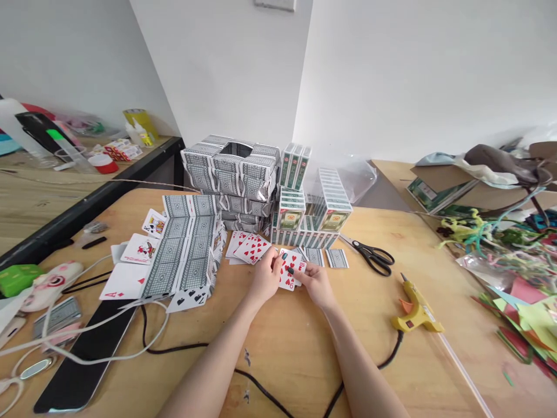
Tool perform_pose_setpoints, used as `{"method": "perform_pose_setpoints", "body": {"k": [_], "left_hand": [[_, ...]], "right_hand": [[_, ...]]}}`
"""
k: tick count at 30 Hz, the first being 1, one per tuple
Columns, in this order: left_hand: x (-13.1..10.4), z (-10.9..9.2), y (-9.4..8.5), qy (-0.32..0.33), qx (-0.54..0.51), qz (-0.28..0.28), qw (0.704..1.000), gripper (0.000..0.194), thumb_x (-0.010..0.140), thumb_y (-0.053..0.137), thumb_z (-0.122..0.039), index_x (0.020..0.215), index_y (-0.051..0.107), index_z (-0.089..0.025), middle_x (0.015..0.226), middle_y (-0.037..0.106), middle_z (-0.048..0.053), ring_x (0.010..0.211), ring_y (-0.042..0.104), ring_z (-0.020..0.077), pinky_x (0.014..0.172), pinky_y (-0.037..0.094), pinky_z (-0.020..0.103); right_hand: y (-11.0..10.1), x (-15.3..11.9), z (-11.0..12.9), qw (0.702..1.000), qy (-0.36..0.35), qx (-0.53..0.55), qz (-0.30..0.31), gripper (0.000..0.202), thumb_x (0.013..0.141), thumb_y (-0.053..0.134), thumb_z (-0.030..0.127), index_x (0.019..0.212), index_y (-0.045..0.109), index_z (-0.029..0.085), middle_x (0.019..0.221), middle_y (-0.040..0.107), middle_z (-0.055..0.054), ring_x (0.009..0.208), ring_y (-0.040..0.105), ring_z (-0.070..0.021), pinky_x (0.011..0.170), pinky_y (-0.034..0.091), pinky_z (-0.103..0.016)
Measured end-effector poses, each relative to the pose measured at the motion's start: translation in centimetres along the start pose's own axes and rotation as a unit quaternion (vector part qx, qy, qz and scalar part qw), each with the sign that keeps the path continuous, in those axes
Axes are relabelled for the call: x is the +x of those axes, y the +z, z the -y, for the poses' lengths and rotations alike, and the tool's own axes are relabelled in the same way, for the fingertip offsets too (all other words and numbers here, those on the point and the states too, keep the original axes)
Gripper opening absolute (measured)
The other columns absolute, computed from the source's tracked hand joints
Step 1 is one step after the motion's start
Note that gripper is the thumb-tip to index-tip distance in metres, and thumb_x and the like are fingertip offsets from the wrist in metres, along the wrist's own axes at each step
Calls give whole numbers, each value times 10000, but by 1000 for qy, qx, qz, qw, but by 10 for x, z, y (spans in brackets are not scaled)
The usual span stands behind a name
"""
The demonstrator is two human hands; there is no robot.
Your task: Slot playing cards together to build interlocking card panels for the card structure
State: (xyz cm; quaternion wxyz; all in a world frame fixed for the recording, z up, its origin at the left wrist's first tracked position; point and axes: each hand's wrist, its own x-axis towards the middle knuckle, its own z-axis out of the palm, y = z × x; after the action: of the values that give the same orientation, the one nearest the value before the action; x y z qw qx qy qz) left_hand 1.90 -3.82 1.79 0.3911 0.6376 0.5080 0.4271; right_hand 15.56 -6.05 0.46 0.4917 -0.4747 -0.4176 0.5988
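My left hand (266,275) pinches the left edge of some playing cards (287,280), a nine of hearts on top. My right hand (317,283) grips the same cards from the right, its thumb on their faces. Just behind lie a fan of loose heart cards (251,248) and face-down cards (337,258). To the left stands a folded structure of glued cards (178,255) with grey patterned backs, some faces showing at its sides. Behind it, box-like card constructions (235,174) are stacked, the top one with a dark opening.
Boxed card decks (304,212) are piled at the back centre. Black scissors (372,255) and a yellow glue gun (413,310) with a trailing black cable lie right. A black phone-like slab (87,360) and white cables lie front left. Paper scraps (526,313) cover the right edge.
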Motion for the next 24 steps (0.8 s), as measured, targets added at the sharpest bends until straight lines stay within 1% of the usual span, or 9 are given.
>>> {"method": "perform_pose_setpoints", "body": {"k": [4, 10, 13, 15, 17, 19, 21, 22, 24], "left_hand": [[-2, -1, 2, -3, 18, -16, 1000, 229, 798, 380, -321, 611, 324, -202, 544, 329, -40, 509, 328, 108, 522, 260, 218], [-4, 5, 4, 1, 59, -50, 997, 208, 802, 382, -303, 621, 356, -205, 514, 375, -37, 480, 366, 110, 507, 252, 230], [-2, 7, 4, -9, 38, -46, 998, 219, 804, 397, -338, 636, 394, -198, 517, 382, -38, 482, 365, 104, 501, 267, 223], [1, 9, 0, -27, -3, -25, 999, 245, 801, 402, -363, 626, 406, -192, 515, 365, -43, 484, 353, 99, 493, 276, 215], [4, 9, -5, -43, -54, 15, 997, 281, 802, 398, -372, 593, 398, -183, 523, 359, -42, 505, 356, 95, 499, 290, 207], [7, 10, -12, -50, -100, 78, 991, 275, 790, 424, -359, 589, 419, -170, 561, 396, -36, 547, 381, 93, 527, 312, 200], [9, 10, -17, -57, -134, 146, 979, 192, 756, 481, -322, 657, 484, -157, 628, 462, -26, 593, 418, 95, 563, 337, 199], [10, 11, -19, -62, -141, 164, 974, 164, 739, 503, -304, 677, 500, -153, 644, 479, -24, 603, 428, 95, 571, 343, 200], [10, 12, -21, -71, -143, 171, 972, 139, 713, 530, -278, 672, 509, -147, 631, 483, -27, 592, 429, 92, 570, 342, 200]], "right_hand": [[0, 0, 3, 1000, 4, 10, 1, 324, 519, 732, 424, 650, 621, 149, 548, 617, -17, 465, 512, -131, 450, 406, -248], [2, 1, 1, 1000, 8, -2, 3, 366, 546, 713, 439, 755, 649, 145, 587, 644, -32, 506, 558, -160, 479, 440, -267], [1, 2, -1, 1000, -2, 6, -4, 357, 559, 714, 420, 773, 647, 143, 637, 664, -47, 560, 592, -186, 525, 465, -288], [0, 2, -1, 1000, -9, 18, -8, 324, 571, 715, 397, 760, 644, 143, 659, 671, -48, 581, 605, -191, 557, 476, -298], [-2, 2, -1, 999, -16, 33, -10, 303, 583, 714, 374, 770, 644, 147, 691, 679, -49, 606, 615, -195, 578, 481, -304], [-3, 3, 0, 999, -22, 45, -12, 311, 588, 714, 363, 805, 645, 151, 732, 684, -53, 643, 623, -204, 593, 486, -311], [-4, 3, 0, 998, -24, 49, -14, 338, 583, 716, 367, 836, 645, 154, 763, 687, -60, 675, 627, -214, 604, 490, -318], [-4, 4, 1, 999, -24, 46, -18, 351, 578, 718, 372, 842, 645, 153, 771, 688, -63, 685, 628, -219, 606, 491, -320], [-4, 4, 0, 999, -24, 34, -28, 369, 566, 721, 385, 841, 645, 150, 774, 689, -69, 689, 631, -223, 602, 493, -322]]}}
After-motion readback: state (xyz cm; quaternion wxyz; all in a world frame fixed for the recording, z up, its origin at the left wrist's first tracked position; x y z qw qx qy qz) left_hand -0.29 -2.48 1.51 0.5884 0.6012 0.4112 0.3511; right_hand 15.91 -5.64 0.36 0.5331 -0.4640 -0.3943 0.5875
